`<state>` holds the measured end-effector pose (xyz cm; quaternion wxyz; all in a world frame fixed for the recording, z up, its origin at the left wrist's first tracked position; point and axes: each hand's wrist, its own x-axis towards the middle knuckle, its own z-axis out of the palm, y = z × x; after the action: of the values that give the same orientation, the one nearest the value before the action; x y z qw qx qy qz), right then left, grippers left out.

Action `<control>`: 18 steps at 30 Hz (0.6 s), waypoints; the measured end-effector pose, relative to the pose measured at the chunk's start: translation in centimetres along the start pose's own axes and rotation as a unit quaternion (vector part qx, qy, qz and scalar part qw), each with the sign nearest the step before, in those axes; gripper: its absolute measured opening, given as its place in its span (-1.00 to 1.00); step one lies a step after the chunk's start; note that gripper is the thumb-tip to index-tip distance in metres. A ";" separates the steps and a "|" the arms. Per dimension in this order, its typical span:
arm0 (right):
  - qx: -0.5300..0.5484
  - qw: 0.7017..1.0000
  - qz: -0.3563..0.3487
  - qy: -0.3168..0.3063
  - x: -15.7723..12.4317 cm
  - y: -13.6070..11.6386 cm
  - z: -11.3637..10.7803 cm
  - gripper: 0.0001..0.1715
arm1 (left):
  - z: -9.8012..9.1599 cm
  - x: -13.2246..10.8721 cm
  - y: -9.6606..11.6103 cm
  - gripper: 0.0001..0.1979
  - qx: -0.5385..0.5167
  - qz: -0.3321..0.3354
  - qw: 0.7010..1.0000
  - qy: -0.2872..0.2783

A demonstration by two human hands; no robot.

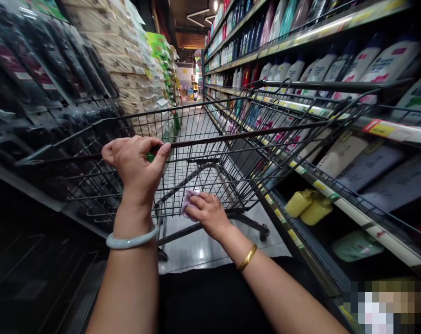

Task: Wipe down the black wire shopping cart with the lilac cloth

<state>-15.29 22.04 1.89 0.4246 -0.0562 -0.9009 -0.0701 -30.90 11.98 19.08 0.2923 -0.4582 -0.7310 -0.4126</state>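
Note:
A dark wire shopping cart (182,181) stands in front of me, angled across the aisle. Wrapped around the left part of its top rail (210,141) is my left hand (134,160), with a pale bangle (132,241) on the wrist. My right hand (210,213), lower and to the right, presses a crumpled pale purple cloth (188,202) against the wire mesh of the near side. A gold bangle (247,258) circles that wrist. The fingertips of my right hand are partly hidden by the cloth and the hand itself.
Shelves with several rows of bottles (391,69) run along the right, close to the cart. Yellow bottles (309,204) sit on a lower shelf. On the left hang packaged dark goods (40,55), with stacked beige packs (127,69) beyond. A tiled floor (193,125) leads down the aisle.

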 end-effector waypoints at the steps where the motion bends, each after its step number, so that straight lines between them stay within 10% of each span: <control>1: -0.002 1.000 0.006 0.016 0.2 0.0 -0.4 -0.83 | -0.2 -0.1 0.5 -0.69 0.019 -0.012 1.000 0.003; 5: -0.016 0.998 0.027 0.055 0.7 0.2 -1.2 -0.83 | -0.4 -0.7 3.0 -0.69 0.041 -0.035 0.998 -0.015; 12: 0.006 0.998 0.006 -0.057 -0.9 0.2 0.0 -0.84 | 1.5 -1.1 4.3 -0.69 -0.013 0.018 1.000 0.012; 18: -0.031 0.999 0.038 0.017 -0.3 1.5 -2.7 -0.81 | 2.4 -0.2 3.7 -0.63 -0.061 0.040 0.997 0.015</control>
<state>-12.84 23.06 3.49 0.4407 -0.1029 -0.8879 -0.0829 -27.59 14.83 19.01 0.2908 -0.4979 -0.6812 -0.4511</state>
